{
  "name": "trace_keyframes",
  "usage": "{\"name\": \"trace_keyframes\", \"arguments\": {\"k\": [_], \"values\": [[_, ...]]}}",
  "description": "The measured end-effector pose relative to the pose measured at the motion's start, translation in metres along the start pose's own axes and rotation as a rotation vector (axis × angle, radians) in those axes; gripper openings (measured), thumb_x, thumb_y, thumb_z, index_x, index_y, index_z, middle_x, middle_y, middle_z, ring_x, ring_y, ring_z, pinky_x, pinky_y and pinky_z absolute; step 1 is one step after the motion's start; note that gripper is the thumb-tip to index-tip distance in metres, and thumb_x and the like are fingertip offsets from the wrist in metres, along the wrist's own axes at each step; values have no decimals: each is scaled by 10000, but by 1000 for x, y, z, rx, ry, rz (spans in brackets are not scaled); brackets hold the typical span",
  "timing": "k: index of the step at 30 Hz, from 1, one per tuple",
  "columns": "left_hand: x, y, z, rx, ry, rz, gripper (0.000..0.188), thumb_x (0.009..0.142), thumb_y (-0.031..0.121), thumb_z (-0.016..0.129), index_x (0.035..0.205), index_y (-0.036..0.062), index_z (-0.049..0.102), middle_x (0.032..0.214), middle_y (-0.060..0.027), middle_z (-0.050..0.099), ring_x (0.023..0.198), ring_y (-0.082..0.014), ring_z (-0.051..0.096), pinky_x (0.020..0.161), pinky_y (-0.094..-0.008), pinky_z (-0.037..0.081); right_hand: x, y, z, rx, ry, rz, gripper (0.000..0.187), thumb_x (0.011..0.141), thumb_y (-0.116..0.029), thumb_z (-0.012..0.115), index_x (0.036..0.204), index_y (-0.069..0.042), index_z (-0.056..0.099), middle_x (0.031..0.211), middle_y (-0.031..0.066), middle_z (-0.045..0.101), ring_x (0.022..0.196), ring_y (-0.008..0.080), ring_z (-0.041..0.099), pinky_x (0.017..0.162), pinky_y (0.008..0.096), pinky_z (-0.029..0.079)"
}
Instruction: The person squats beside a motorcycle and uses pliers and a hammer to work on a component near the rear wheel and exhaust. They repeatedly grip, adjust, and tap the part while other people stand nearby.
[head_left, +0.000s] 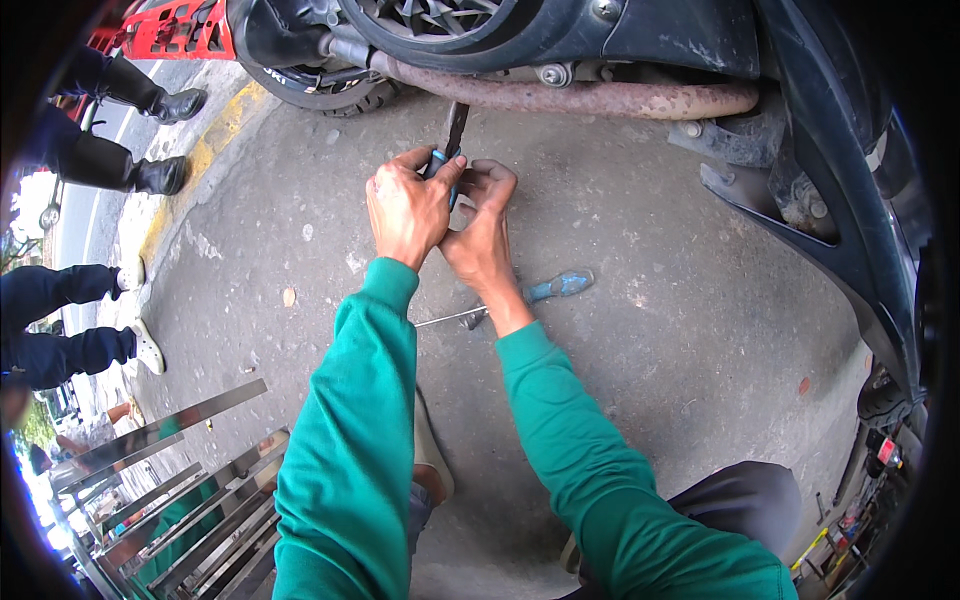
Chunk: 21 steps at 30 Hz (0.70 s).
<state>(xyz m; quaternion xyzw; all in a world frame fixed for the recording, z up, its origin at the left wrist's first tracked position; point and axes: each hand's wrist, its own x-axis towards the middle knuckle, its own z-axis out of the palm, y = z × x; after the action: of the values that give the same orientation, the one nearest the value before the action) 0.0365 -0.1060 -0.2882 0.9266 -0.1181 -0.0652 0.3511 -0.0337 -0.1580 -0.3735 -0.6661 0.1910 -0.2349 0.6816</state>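
Just below the motorbike's exhaust pipe, both my hands are together around a blue-and-black-handled tool. My left hand is closed on its handle from the left. From the right, my right hand has curled fingers against the blue part. A dark narrow piece points up from the grip toward the pipe; whether it belongs to the tool I cannot tell. Beneath my right wrist lies a second blue-handled tool on the concrete, partly hidden. A thin metal rod sticks out beside it.
The motorbike's dark body spans the top, with its wheel at upper left and black panels down the right. Shiny metal bars stand at lower left. Other people's legs are along the left edge. Several items lie lower right.
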Motion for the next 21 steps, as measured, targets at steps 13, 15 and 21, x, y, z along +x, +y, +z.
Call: {"name": "trace_keyframes", "arguments": {"k": [13,15,21], "values": [[19,-1,-2,54,3,5,409,887,366,778,1045,-11,792,834,-234,754,786,-376,755,767,-440,568,11,-2,30,-19,95,-16,558,789,-169,834,1154,-5,445,1094,203,537,1016,389,564,853,479,460],[20,-2,-3,63,2,30,412,887,371,779,1062,-2,793,844,-232,759,787,-374,757,767,-436,571,10,-2,30,-46,86,1,547,813,-147,826,1176,-2,443,1141,207,559,1044,372,599,857,466,493],[25,-3,-7,76,-18,5,419,893,393,801,1086,21,804,804,-185,761,744,-285,742,730,-409,555,11,-5,38,-164,133,-57,605,853,-111,817,1256,13,383,1159,204,616,1086,320,662,867,444,554]]}}
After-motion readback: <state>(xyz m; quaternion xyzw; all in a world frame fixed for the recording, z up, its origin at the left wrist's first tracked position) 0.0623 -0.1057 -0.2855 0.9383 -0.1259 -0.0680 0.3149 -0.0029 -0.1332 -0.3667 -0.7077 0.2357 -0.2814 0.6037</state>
